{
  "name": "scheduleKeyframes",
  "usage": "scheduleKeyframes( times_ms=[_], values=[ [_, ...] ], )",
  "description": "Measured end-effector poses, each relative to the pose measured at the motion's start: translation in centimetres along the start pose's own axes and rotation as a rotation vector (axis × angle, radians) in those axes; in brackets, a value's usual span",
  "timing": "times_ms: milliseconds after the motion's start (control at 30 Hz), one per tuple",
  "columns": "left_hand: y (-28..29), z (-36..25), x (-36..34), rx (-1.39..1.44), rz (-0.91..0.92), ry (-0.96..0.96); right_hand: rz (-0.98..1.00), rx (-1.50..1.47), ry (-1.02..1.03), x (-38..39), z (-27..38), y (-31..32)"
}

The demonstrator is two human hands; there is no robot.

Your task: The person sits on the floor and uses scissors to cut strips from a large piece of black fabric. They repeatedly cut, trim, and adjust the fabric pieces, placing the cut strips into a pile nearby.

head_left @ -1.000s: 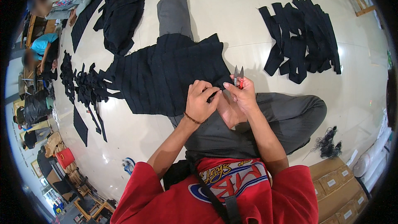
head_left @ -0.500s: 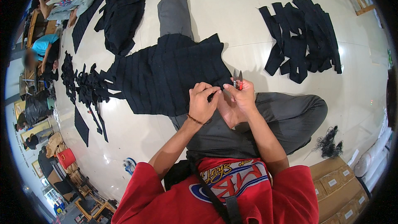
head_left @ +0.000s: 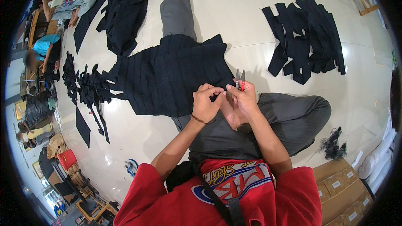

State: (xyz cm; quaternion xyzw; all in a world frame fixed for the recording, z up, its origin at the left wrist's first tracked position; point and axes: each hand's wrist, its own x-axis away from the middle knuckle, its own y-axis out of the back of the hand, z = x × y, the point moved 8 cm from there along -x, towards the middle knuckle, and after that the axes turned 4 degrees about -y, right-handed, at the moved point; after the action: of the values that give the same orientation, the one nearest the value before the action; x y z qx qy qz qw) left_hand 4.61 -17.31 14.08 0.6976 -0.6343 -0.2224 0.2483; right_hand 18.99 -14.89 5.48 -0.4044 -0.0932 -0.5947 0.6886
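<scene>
One big piece of black cloth (head_left: 167,75), crossed with ridged bands, is spread over our outstretched leg (head_left: 178,19), its near right corner by our hands. Next down in size, we've got a bunch of loose black strips (head_left: 301,54) on the floor off to the right, then a crumpled dark heap (head_left: 123,21) at upper left. Our left hand (head_left: 205,105) has thumb and forefinger pinched together at that corner; can't tell what's between them, honestly. Our right hand (head_left: 245,96) is curled round little red-handled snips (head_left: 243,84), blades pointing away from us and slightly apart.
</scene>
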Motion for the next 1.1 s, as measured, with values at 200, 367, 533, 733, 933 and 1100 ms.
scheduleKeyframes(
  times_ms=[200,367,533,733,933,1100],
  values=[
    [-0.2,0.7,0.0,0.099,-0.015,0.051,0.002,0.023,0.009,-0.2,0.0,0.1],
    [-0.4,0.9,0.0,0.095,-0.037,0.056,0.005,0.031,0.021,-0.3,-0.3,0.4],
    [-0.6,1.3,0.2,0.108,-0.045,0.050,0.006,0.023,0.002,-0.3,-0.5,0.3],
    [0.1,0.7,0.1,0.140,-0.012,-0.031,-0.004,-0.040,-0.030,-0.2,-0.5,0.7],
    [0.1,0.6,0.6,0.097,0.098,-0.041,0.014,-0.024,-0.026,-0.4,-0.8,0.8],
    [1.5,-2.0,0.6,-0.184,-0.045,-0.224,0.042,-0.081,-0.055,-0.1,-0.7,0.3]
  ],
)
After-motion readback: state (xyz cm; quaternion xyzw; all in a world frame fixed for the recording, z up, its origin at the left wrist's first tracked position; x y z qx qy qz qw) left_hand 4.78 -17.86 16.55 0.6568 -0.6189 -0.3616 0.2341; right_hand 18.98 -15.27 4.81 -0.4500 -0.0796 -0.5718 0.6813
